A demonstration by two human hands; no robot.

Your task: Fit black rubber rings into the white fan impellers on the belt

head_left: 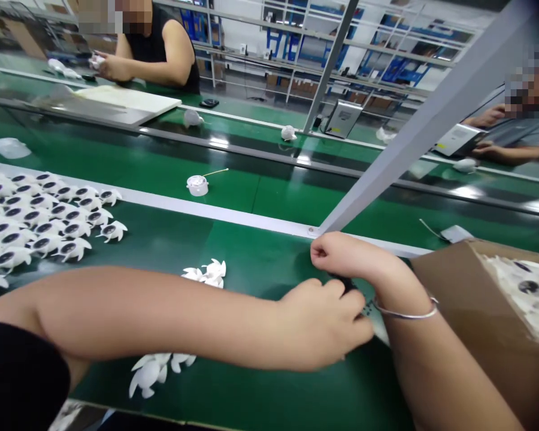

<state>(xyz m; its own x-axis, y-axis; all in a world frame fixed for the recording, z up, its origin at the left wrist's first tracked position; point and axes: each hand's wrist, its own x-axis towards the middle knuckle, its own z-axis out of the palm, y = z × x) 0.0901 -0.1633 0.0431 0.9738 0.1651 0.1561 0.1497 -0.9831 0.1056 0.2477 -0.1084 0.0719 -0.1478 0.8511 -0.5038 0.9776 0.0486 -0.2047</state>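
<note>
My left hand (327,326) reaches across to the right, low over the green worktop, its fingers curled and closed. Just behind it is my right hand (341,254), closed in a fist, with a silver bangle (406,312) on the wrist. Between the two hands a dark piece (345,282) partly shows, along with small black bits (367,308) on something pale. What either hand holds is hidden by the fingers. White fan blades (211,273) lie behind my left forearm, and another white fan blade (148,376) lies in front of it.
Rows of white fan blades (40,212) with dark hubs cover the left of the worktop. A cardboard box (458,299) of white parts stands at right. A slanted metal post (386,143) rises behind my hands. A white motor housing (197,185) sits on the green belt. Two people work opposite.
</note>
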